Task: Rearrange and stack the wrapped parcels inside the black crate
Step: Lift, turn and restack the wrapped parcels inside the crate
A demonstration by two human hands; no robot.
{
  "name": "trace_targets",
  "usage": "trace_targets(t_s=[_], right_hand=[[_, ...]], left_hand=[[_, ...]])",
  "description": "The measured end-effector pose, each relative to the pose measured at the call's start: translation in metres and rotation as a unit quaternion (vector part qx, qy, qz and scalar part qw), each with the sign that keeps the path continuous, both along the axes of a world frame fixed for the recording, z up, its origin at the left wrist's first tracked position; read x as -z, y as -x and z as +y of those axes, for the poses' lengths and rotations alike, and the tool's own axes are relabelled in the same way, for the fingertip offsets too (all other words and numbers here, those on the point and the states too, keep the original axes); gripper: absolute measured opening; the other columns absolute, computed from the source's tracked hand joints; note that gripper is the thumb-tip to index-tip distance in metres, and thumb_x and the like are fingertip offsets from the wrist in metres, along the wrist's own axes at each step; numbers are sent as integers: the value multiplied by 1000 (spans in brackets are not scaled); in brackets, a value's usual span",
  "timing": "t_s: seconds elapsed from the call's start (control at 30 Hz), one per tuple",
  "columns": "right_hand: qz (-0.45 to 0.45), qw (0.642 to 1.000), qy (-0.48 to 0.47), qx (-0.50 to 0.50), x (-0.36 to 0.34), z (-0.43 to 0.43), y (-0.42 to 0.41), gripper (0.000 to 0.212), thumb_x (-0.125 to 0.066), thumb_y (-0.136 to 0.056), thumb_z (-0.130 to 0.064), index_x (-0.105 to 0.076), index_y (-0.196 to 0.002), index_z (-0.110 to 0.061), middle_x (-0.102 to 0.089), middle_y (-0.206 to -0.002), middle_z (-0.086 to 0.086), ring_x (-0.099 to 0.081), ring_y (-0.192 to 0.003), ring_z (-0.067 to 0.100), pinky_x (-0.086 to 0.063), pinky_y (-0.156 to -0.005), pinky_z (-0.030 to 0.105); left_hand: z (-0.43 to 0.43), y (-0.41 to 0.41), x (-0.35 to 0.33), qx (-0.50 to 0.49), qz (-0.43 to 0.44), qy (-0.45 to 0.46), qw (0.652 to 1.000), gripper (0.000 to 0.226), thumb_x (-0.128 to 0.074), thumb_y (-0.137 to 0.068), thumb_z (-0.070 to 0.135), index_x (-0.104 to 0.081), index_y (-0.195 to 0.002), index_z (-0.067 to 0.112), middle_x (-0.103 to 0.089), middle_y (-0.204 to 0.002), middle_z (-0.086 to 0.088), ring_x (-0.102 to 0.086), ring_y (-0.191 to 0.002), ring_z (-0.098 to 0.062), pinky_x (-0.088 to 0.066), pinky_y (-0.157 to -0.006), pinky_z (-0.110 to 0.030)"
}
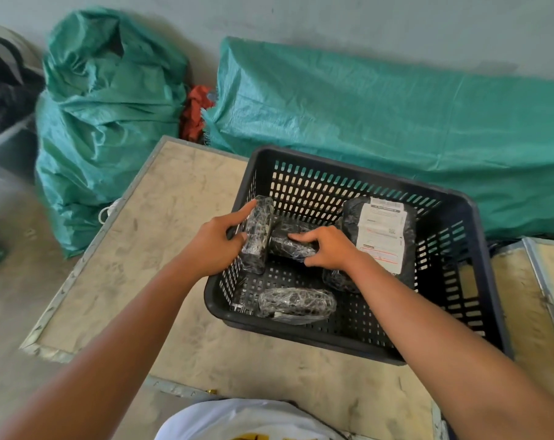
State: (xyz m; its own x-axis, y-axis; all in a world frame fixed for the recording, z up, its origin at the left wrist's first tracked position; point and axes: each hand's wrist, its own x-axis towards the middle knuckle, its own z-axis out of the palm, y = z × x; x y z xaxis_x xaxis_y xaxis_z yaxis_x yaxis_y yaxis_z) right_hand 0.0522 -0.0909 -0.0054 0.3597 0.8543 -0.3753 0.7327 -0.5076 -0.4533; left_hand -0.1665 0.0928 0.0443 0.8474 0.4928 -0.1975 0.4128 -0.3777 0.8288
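A black slotted crate sits on a board and holds several black parcels wrapped in clear film. My left hand grips an upright parcel against the crate's left wall. My right hand is closed over a second parcel lying flat beside the upright one. A larger parcel with a white shipping label leans at the back right. Another small parcel lies near the crate's front wall. One more parcel is partly hidden under my right wrist.
The crate rests on a dusty metal-edged board. Green woven sacks stand at the back left and lie along the wall. A second board lies to the right. White fabric shows at the bottom edge.
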Motion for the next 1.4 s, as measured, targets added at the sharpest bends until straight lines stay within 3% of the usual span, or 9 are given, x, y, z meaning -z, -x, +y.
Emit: trace_targets(t_s=[0.17,0.23,0.3,0.47,0.6,0.73,1.0,1.2,1.4], right_hand=[[117,986,-65,102,-27,-6,-10,56,-82,-80,-21,-70,-122,-55,-75,-74,-12,-51,-45,14,-48,-53,29],[162,971,-110,137,-37,-14,-13,49,-81,-83,-21,-73,-119,-53,-47,-47,-13,-30,-44,12,-31,-50,28],[195,954,-160,162,-50,-24,-17,45,-80,-86,-19,-75,-115,-52,-28,-49,-12,-23,-48,10,-26,-52,24],[252,930,-208,168,-100,-48,-19,40,-82,-78,-22,-80,-111,-45,-71,-81,29,-52,-68,21,-40,-73,28],[307,901,-259,163,-135,-60,-24,42,-82,-67,-23,-83,-105,-39,-79,-116,3,-69,-116,13,-51,-89,11],[373,866,-291,163,-150,-67,-32,39,-78,-68,-18,-85,-102,-36,-81,-111,-2,-73,-104,9,-57,-91,21],[337,820,-357,293,-133,-71,-31,44,-84,-76,-31,-77,-119,-41,-75,-126,-4,-67,-120,12,-44,-111,55],[173,900,-276,290,-82,-58,-3,106,-85,-84,-29,-13,-158,-55,-26,-169,-6,-29,-151,17,-30,-121,44],[117,940,-171,272,-44,-28,3,90,-73,-95,-15,-18,-165,-30,-40,-162,3,-46,-142,25,-39,-99,22]], left_hand=[[-1,1,-4,-2,-9,-16,1000,64,-59,-100,22,-36,-147,58,-52,-149,4,-60,-53,3,-49,-55,-14],[-4,-1,-8,-1,11,-60,998,62,-63,-98,33,-36,-150,53,-37,-160,-5,-62,-120,-10,-51,-97,-28],[-6,-2,-15,-8,8,-125,992,62,-67,-95,40,-40,-151,47,-16,-167,-12,-16,-152,-32,-26,-119,-50],[-15,-17,-46,21,-144,-70,987,63,-66,-84,62,-43,-142,61,-13,-168,6,-1,-155,-17,-14,-119,-43],[-28,-39,-57,174,-162,-81,968,87,-54,-96,54,10,-155,53,11,-163,29,8,-154,-19,-4,-123,-48],[-36,-56,-60,239,-139,-103,955,98,-61,-100,31,19,-152,52,-8,-144,58,-27,-139,2,-24,-112,-12],[-32,-75,-40,164,-97,-6,982,89,-56,-103,24,6,-146,70,-41,-129,48,-61,-97,19,-52,-76,-7],[-36,-94,-27,91,-39,18,995,79,-52,-105,27,0,-151,64,-47,-140,19,-67,-97,-7,-61,-83,-34],[-36,-111,4,76,100,-4,992,93,-63,-99,19,5,-160,36,-56,-138,-4,-64,-102,-24,-56,-77,-33]])
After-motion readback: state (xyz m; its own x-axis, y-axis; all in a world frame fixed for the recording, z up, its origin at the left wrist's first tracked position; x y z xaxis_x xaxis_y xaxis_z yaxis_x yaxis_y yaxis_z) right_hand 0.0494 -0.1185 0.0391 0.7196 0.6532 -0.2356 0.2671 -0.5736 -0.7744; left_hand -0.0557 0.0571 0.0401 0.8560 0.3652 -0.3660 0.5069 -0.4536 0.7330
